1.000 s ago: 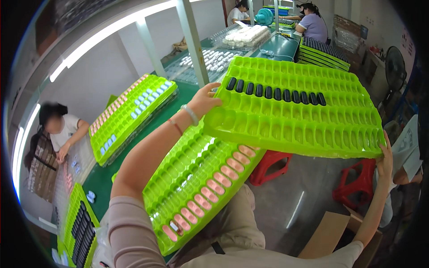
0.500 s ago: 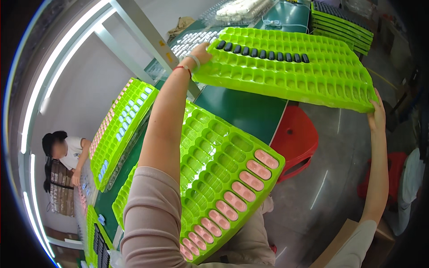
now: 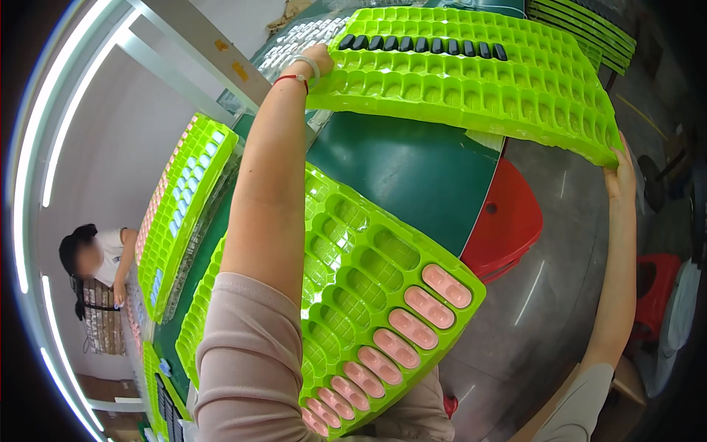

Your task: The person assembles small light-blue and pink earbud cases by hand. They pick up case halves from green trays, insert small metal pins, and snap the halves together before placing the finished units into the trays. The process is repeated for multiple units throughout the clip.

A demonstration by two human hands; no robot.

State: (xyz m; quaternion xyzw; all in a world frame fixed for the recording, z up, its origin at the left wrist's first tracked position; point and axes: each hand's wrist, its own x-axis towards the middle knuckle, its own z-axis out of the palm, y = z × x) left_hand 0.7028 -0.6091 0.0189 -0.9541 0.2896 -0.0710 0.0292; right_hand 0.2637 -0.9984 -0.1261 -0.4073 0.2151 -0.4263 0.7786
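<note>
A bright green plastic tray (image 3: 471,116) with rows of oblong pockets is held out at arm's length between my two hands. One row carries black oblong pieces (image 3: 420,45); the other pockets look bare. My left hand (image 3: 317,62) grips its left end, and my right hand (image 3: 623,175) is closed on the right near corner, its fingers partly hidden by the tray. Closer to my body lies another green tray (image 3: 412,234), whose near row is filled with pink oblong pieces (image 3: 417,328). My left arm covers part of it.
Green-topped table (image 3: 405,162) runs under the trays. Red stool (image 3: 508,221) stands at its right edge. Further left is a green tray (image 3: 158,295) of blue and pink pieces, with a person (image 3: 110,254) beyond. Stacked trays (image 3: 589,33) stand far right; white pieces (image 3: 302,44) lie behind.
The held tray has moved farther away from the pink-filled tray, showing more green tabletop between them. Both hands keep their grip. The whole view has shifted slightly.
</note>
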